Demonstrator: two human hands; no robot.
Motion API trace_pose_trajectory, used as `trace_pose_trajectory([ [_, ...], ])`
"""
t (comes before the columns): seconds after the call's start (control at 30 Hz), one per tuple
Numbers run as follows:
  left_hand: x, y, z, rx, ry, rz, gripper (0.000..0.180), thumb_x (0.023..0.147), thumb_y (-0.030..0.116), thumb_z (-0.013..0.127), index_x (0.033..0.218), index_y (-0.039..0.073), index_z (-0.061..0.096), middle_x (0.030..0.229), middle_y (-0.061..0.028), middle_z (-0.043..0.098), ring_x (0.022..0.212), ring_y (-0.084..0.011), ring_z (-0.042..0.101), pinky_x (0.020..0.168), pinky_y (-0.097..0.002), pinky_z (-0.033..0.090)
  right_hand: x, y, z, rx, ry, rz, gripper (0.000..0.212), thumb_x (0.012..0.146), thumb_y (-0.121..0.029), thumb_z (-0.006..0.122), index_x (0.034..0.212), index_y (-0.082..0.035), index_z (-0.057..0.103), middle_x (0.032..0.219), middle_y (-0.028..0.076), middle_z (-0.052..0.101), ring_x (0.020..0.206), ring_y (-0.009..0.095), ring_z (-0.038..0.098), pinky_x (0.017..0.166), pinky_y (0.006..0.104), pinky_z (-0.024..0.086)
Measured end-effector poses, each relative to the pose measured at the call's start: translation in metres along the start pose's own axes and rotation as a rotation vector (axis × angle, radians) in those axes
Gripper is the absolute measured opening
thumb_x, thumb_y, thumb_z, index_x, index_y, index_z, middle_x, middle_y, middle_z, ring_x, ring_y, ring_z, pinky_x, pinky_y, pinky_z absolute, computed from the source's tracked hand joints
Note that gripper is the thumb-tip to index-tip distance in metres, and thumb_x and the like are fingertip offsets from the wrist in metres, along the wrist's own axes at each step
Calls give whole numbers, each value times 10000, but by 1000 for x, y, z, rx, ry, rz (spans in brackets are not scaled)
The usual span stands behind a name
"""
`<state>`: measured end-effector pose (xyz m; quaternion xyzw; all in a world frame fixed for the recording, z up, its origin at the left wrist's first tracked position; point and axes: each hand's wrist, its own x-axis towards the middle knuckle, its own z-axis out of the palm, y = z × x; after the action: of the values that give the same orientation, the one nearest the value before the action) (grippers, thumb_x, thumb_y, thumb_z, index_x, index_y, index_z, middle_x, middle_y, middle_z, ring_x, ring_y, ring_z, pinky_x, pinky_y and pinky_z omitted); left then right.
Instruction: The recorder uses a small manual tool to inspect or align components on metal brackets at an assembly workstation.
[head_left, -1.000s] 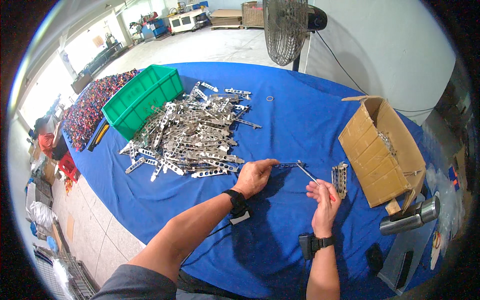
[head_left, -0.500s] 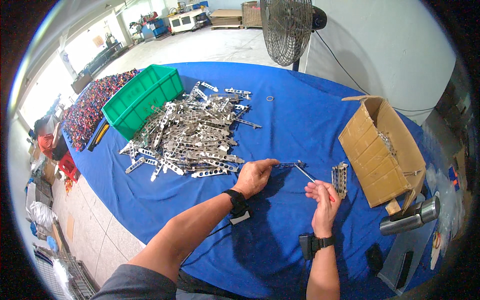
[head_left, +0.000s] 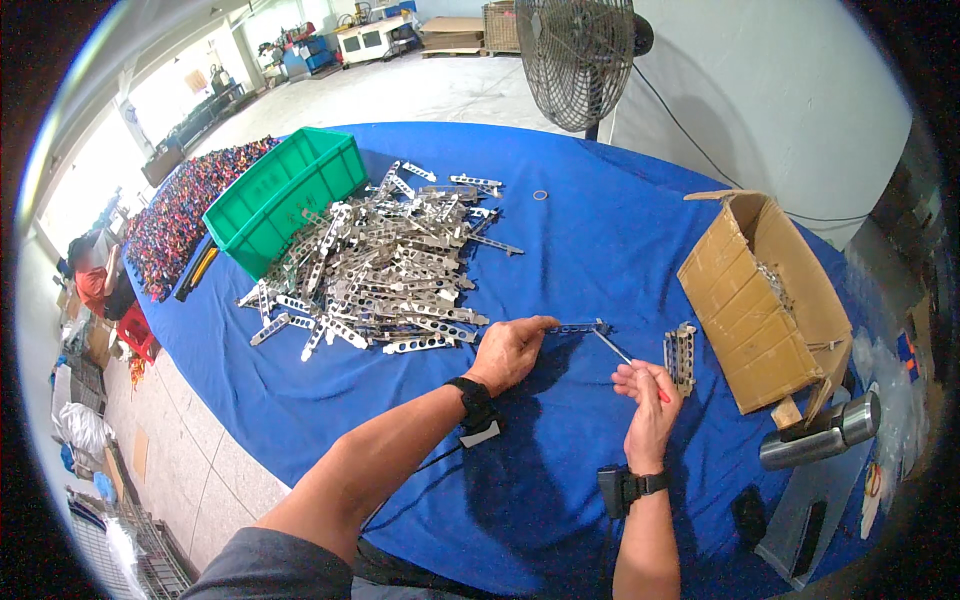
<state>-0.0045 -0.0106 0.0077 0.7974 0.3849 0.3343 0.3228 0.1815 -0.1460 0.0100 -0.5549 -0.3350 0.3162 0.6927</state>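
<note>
My left hand (head_left: 508, 355) is closed on one end of a perforated metal strip (head_left: 576, 328), which it holds just above the blue cloth. The strip's far end points to the right. In my right hand (head_left: 648, 398) is a thin metal hand tool with a red handle (head_left: 615, 348). Its tip meets the strip near that far end; the exact contact is too small to make out. A short row of similar strips (head_left: 680, 358) lies beside my right hand. To the left of my left hand spreads a large heap of metal strips (head_left: 385, 275).
A green crate (head_left: 290, 200) stands behind the heap, near a multicoloured pile (head_left: 195, 210). On the right are an open cardboard box (head_left: 745, 310) and a steel flask (head_left: 820, 435). A small ring (head_left: 540, 196) lies on the blue cloth (head_left: 590, 240). Beyond the table stands a fan (head_left: 575, 65).
The tool's tip has shifted slightly to the right along the strip, and my right hand moved a little with it. My left hand stays in place.
</note>
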Motion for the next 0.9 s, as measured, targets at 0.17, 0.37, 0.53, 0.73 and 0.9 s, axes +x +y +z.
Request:
trace_pose_trajectory([
  [0.17,0,1,-1,3,0,-5,233,920,93,548,1100,108,694,790,-199,665,745,-372,663,663,-434,517,0,-1,2,30,21,13,234,994,-185,529,1023,25,628,942,162,696,833,222,692,719,313,550],
  [0.37,0,2,-2,8,-18,-24,231,921,103,556,1106,109,693,808,-197,673,769,-367,673,676,-431,523,0,-3,6,46,21,11,250,995,-184,517,1024,34,633,942,162,696,832,229,690,740,331,559],
  [0.53,0,2,-2,14,-7,-6,234,917,98,556,1106,112,693,804,-194,671,757,-368,669,669,-432,521,-1,-2,0,24,7,4,232,992,-175,516,1011,26,630,930,161,697,812,222,693,713,313,549],
  [0.73,-1,0,-1,1,-1,-13,234,906,92,560,1096,111,695,798,-196,667,753,-370,664,672,-434,518,-3,-3,8,33,-17,3,243,999,-154,495,1035,46,627,957,166,696,844,230,691,749,329,559],
  [0.9,0,0,-1,5,-9,-16,248,901,95,545,1098,112,695,794,-200,665,762,-378,661,684,-446,516,-10,-1,18,2,-47,-4,216,1006,-117,503,1064,51,626,976,156,698,877,224,690,788,325,553],
])
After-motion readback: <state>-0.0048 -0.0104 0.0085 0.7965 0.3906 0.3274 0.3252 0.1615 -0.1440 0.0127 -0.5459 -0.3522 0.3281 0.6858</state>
